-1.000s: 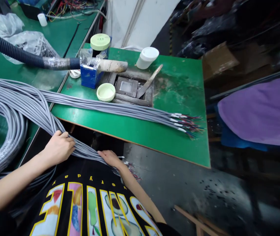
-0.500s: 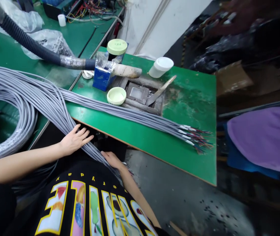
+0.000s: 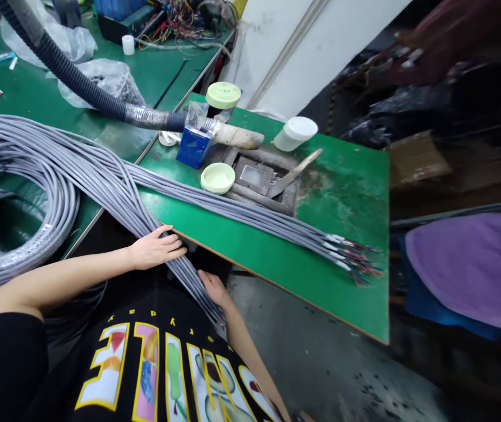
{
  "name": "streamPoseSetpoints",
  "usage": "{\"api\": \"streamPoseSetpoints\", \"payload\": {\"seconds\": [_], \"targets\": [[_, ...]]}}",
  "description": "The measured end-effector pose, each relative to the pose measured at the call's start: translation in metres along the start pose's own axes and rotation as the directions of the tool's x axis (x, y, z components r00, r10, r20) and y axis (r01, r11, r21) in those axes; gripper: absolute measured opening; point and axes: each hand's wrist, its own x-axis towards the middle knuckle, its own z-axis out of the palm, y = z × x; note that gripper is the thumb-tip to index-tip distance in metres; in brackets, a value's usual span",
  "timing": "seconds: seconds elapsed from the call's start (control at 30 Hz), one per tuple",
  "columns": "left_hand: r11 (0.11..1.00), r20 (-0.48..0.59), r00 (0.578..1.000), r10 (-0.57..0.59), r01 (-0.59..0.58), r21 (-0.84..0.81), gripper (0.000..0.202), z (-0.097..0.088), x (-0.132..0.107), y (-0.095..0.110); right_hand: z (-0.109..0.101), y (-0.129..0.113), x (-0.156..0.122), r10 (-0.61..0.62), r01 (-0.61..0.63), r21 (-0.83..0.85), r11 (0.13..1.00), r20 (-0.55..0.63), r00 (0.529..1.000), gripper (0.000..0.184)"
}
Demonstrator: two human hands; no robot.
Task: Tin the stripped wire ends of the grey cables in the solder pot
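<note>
A bundle of grey cables [image 3: 189, 278] slants from the green table down in front of my body. My left hand [image 3: 158, 248] wraps over this bundle at the table's front edge. Lower down, my right hand [image 3: 213, 289] grips the same bundle from its right side, with part of its fingers hidden beneath the cables. A second bundle of grey cables [image 3: 241, 214] lies across the table, its stripped ends [image 3: 358, 258] showing thin coloured wires and white bands. Both bundles run back to large coils of grey cable [image 3: 52, 217] at the left.
On the table, a small square pot [image 3: 254, 177] is set in a frame, a flat scraper [image 3: 297, 173] leaning across it. A pale green dish [image 3: 217, 178], white tub [image 3: 295, 133], blue box [image 3: 193, 146] and ribbed hose [image 3: 72, 73] surround it. A purple-covered seat [image 3: 470, 264] stands at the right.
My left hand's fingers have closed further over the cable bundle. Both hands and the bundle appear shifted slightly right, as the whole view has shifted too.
</note>
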Motion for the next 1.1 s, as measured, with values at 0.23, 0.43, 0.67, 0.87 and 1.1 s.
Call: {"api": "streamPoseSetpoints", "payload": {"seconds": [0.23, 0.43, 0.67, 0.87, 1.1], "targets": [[0.982, -0.031, 0.998, 0.061, -0.065, -0.175, 0.021, -0.045, 0.054, -0.004, 0.016, 0.001, 0.009, -0.049, 0.059, 0.046, 0.997, -0.187, 0.981, 0.052], [0.953, -0.057, 0.951, -0.303, 0.303, -0.001, 0.020, -0.045, 0.117, -0.027, 0.005, -0.014, -0.012, -0.096, 0.151, 0.117, 0.982, -0.381, 0.920, 0.036], [0.945, -0.050, 0.945, -0.322, 0.325, 0.049, 0.019, -0.035, 0.134, -0.033, -0.012, -0.061, -0.038, -0.086, 0.219, 0.445, 0.868, -0.299, 0.950, 0.033], [0.927, -0.178, 0.952, -0.251, 0.183, -0.328, 0.016, -0.062, 0.111, -0.024, -0.054, -0.104, -0.028, 0.019, 0.453, 0.812, 0.367, -0.494, 0.869, 0.039], [0.761, -0.048, 0.973, -0.224, 0.144, -0.633, 0.019, -0.062, 0.073, -0.010, -0.102, -0.118, -0.043, 0.211, 0.791, 0.393, 0.468, -0.919, 0.332, 0.028]]}}
